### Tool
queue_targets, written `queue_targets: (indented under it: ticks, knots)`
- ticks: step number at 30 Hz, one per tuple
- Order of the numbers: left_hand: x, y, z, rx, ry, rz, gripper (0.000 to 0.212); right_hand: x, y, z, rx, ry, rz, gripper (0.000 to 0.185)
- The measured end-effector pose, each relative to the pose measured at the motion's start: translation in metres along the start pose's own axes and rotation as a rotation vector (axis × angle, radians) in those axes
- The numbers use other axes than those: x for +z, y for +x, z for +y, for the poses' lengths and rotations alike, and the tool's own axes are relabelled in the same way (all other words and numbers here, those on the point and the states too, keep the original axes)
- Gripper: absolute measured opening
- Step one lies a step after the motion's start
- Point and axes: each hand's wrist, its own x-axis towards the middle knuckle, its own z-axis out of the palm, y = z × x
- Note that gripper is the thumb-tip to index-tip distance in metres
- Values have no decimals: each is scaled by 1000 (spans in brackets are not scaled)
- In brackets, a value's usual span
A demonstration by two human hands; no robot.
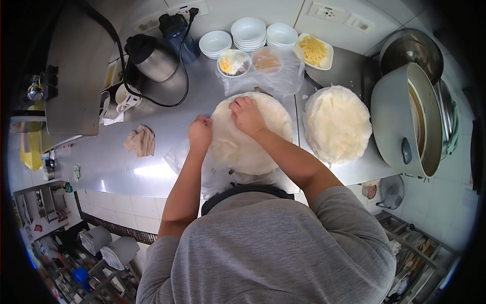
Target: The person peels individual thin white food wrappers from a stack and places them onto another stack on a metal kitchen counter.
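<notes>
A round stack of thin, pale dough sheets point(258, 152) lies in front of me on clear plastic point(178, 157). My left hand point(200, 133) is at its left edge, thumb and fingers pinched together on the rim of the top sheet. Over the upper middle of the same stack, my right hand point(246, 116) rests with curled fingertips touching the surface; whether they grip a sheet is hidden. The top sheet is wrinkled near the left side. To the right stands a second, taller stack of round dough sheets point(338, 123).
Behind the stacks are white bowls point(248, 30), a bowl of filling point(234, 62), a plastic-covered bowl point(267, 60) and a dish of yellow strips point(314, 51). A large metal pot point(395, 117) stands right. A cloth point(140, 140), a steel jug point(152, 57) and a black cable point(167, 105) are left.
</notes>
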Motion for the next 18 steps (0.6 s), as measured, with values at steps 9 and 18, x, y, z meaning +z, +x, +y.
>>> queue_targets:
  ticks: [9,18]
  knots:
    - [-25,-41,6,-95,-131,55,22,3,-1,1,-7,-29,11,14]
    - [-12,-31,20,116,335,223,43,5,1,-3,-14,-95,-68,16]
